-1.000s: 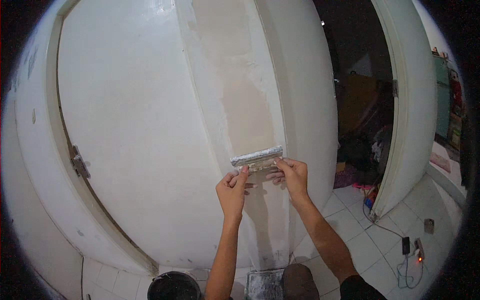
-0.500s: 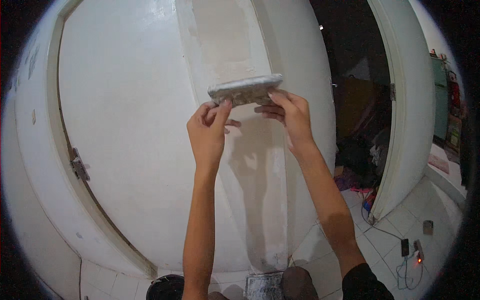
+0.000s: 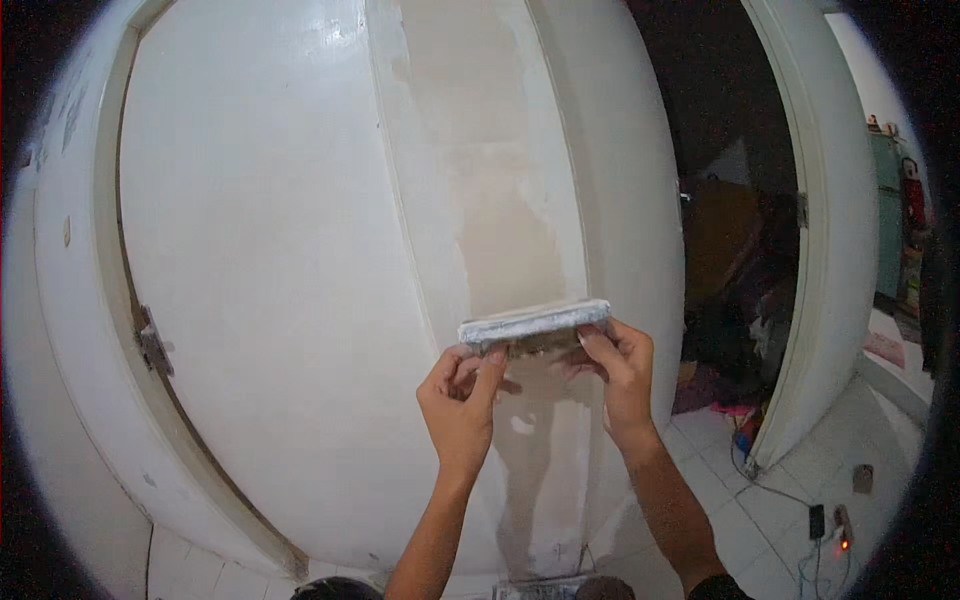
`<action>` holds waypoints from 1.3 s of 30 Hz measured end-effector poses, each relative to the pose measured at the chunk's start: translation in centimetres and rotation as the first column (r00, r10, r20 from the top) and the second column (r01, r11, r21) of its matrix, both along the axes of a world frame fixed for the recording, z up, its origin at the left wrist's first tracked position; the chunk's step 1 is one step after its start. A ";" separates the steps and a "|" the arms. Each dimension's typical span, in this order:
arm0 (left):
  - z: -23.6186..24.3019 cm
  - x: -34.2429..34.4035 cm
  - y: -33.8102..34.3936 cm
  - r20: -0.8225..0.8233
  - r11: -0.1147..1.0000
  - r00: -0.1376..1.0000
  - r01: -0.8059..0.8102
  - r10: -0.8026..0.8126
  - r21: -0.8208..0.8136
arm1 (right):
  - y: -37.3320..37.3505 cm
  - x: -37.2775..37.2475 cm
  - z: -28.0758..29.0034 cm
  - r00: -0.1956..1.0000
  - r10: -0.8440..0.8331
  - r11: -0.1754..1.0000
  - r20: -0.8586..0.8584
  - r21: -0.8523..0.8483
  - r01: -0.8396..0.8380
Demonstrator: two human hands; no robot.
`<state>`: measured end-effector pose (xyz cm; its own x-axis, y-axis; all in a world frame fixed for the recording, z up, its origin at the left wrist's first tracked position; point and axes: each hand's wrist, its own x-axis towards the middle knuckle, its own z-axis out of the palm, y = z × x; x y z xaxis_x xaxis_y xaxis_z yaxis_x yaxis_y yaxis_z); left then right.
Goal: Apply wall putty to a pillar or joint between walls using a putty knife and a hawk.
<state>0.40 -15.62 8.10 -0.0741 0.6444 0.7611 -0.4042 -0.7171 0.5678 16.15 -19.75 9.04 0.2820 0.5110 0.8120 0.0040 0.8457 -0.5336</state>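
A wide, flat putty scraper [image 3: 535, 325] lies level across the narrow wall strip [image 3: 485, 170], its top edge thickly coated in white paste. My left hand [image 3: 460, 400] grips its left end with the thumb on the near face, fingers curled behind. The right end is pinched by my right hand [image 3: 625, 375] between thumb and fingers, some of them hidden. Beige, uneven patches of paste show on the strip above and below the scraper. Whether the blade touches the wall, I cannot tell. At the bottom edge a flat, paste-smeared tray or board [image 3: 540, 588] is partly cut off.
A broad white door [image 3: 260, 260] with a metal hinge or latch [image 3: 152, 342] is left of the strip. On the right, a doorway [image 3: 735, 250] opens on a dark room holding piled things. A power adapter [image 3: 816, 522] and cables lie on the tiled floor [image 3: 770, 530].
Both hands have brought the scraper down along the strip and slightly right. My view has shifted a little, and the tray shows less at the lower edge.
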 end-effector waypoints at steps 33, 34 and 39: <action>33.9 -3.4 -7.6 -0.426 0.916 0.902 -0.231 0.074 -0.328 | -7.0 0.3 34.1 0.999 -0.050 0.884 0.001 -0.465 0.044; 33.0 -3.0 -8.2 -0.368 0.875 0.930 -0.179 0.001 -0.450 | -7.7 0.5 33.4 0.975 -0.061 0.847 0.214 -0.506 0.164; 26.6 -1.5 -9.0 -0.154 0.691 0.976 -0.007 -0.152 -0.723 | -8.0 0.4 25.0 0.999 -0.032 0.760 -0.028 -0.650 0.007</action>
<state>-1.08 -24.60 34.70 0.0881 0.9944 0.0577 -0.2670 -0.0322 0.9631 16.53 -27.74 34.05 0.3191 0.9063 0.2773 -0.0128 0.2967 -0.9549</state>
